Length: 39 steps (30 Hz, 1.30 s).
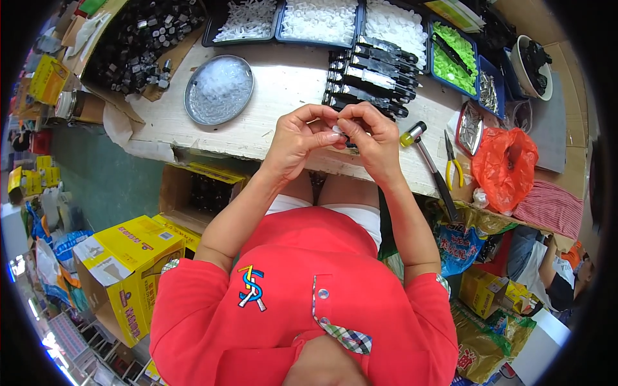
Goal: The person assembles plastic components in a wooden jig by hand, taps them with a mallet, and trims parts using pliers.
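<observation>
My left hand [297,140] and my right hand [378,143] meet at the table's near edge, thumbs and fingertips pinched together. Between them is a small white plastic piece [337,130], partly covered by the fingers. Something dark shows just under the fingertips; whether it is held cannot be made out. Beyond the hands lies a row of long black parts [372,78], stacked side by side. A hammer [432,164] with a yellow-green face and black handle rests right of my right hand, beside pliers [453,161] with yellow grips.
Trays of small white pieces [318,20] line the back, with a tray of green pieces [452,61] to their right. A round metal dish [219,90] of clear pieces stands left. Black parts [138,51] fill a carton. A red plastic bag [504,168] lies right; a yellow carton [132,273] stands below left.
</observation>
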Motion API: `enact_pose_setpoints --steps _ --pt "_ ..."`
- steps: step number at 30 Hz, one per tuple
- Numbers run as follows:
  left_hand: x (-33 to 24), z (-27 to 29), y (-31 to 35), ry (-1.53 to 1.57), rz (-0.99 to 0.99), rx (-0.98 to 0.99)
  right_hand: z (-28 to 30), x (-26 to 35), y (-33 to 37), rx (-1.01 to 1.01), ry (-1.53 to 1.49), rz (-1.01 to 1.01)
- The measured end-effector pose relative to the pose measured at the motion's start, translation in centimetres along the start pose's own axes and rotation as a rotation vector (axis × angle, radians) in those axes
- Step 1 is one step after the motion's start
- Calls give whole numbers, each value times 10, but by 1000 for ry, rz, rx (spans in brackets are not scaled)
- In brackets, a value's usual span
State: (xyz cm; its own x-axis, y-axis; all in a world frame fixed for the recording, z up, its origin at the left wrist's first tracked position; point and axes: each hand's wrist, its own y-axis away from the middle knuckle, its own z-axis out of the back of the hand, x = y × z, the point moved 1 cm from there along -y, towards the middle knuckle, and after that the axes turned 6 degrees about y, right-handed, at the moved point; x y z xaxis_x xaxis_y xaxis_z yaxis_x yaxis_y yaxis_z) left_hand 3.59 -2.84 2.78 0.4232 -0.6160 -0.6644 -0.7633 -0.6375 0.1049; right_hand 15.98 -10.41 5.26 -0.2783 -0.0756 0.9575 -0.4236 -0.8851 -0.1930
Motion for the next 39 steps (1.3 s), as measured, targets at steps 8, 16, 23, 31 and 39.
enact_pose_setpoints --steps 8,16,23,31,39 --pt "3 4 9 -214 26 -59 14 -4 -3 35 242 218" --pt "6 8 10 -186 53 -21 12 -8 9 147 361 306" --pt "5 11 10 -96 108 -16 12 -8 5 240 291 246" --pt "3 10 9 -533 -42 -86 7 -17 5 82 690 423" --pt "2 35 -7 -947 -158 -31 -2 -29 2 196 871 477"
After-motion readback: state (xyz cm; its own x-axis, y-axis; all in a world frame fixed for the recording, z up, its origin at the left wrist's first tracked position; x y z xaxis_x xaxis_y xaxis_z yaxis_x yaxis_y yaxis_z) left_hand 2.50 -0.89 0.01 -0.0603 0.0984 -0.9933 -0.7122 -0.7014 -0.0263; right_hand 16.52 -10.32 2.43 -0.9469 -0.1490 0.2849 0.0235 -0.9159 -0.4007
